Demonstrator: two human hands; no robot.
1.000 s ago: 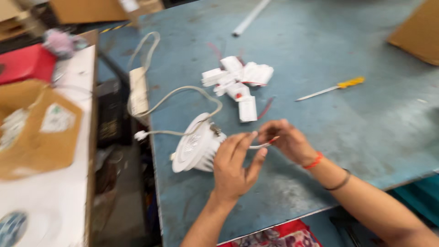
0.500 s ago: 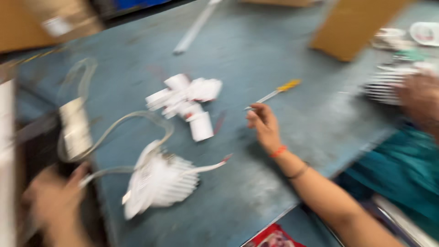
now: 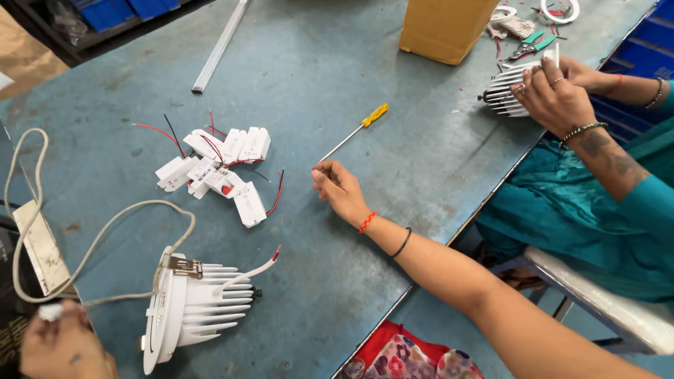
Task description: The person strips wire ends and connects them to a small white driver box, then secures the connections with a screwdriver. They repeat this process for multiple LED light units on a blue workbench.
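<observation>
Blue-painted and worn, the workbench [image 3: 435,147] is seen from the single head view, with a cardboard box [image 3: 444,27] at its far edge and an aluminium strip [image 3: 219,48] beyond. The right hand [image 3: 338,188] is laid on the bench with its fingers loosely curled and nothing gripped; the tip of a yellow-handled screwdriver [image 3: 351,133] lies just beside it. The left hand [image 3: 60,344] is seen at the lower left corner, pinched around a small white plug [image 3: 50,311] at the end of a white cable [image 3: 105,231]. That cable is run to a white finned downlight [image 3: 189,302], which is lying on its side near the bench's front edge. A pile of small white driver modules [image 3: 217,172] with red and black leads is spread between.

If the cable is tugged, the downlight could be dragged off the edge. Its loose red-tipped lead [image 3: 258,267] could be snagged. At the far right, a co-worker's hands [image 3: 554,88] are kept on another finned housing [image 3: 507,90].
</observation>
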